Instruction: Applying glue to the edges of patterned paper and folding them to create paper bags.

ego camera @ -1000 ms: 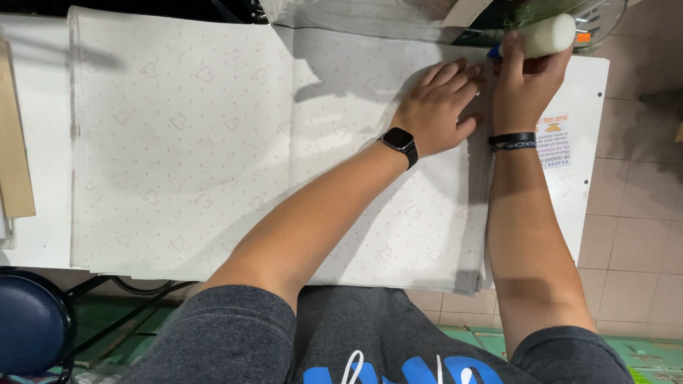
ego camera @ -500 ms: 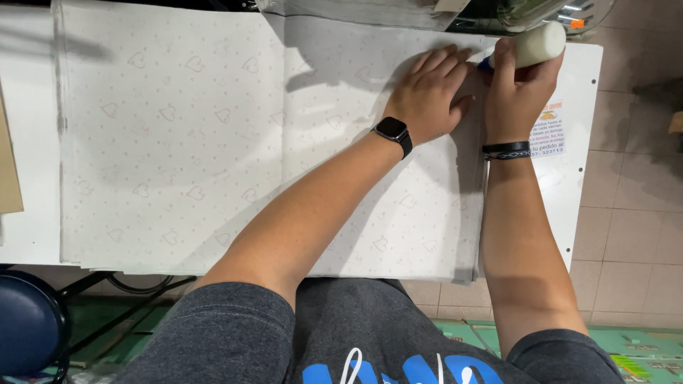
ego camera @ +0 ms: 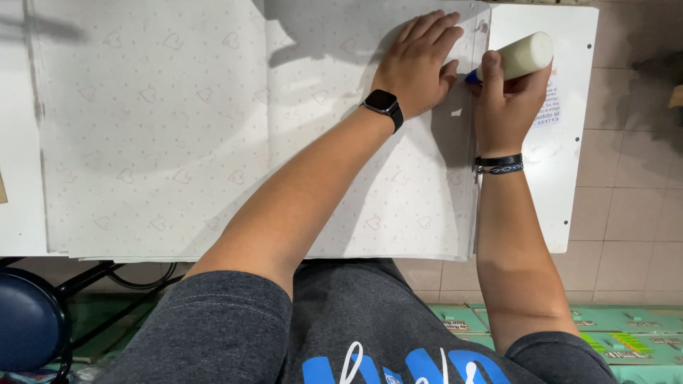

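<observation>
White worktable (ego camera: 569, 213) is carrying a stack of heart-printed paper sheets (ego camera: 163, 128). Left hand (ego camera: 416, 64), at twelve o'clock, is pressing flat and open on the stack. Right hand (ego camera: 506, 107), at one o'clock, is gripping a cream glue bottle (ego camera: 519, 57), its blue tip touching the sheet's right edge. Gluing appears underway; next move calls for steady travel along that edge.

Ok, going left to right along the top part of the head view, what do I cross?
White heart-print paper sheet → left hand pressed flat on the paper → right hand holding a cream glue bottle with its blue tip at the paper's right edge → white board → tiled floor.
</observation>
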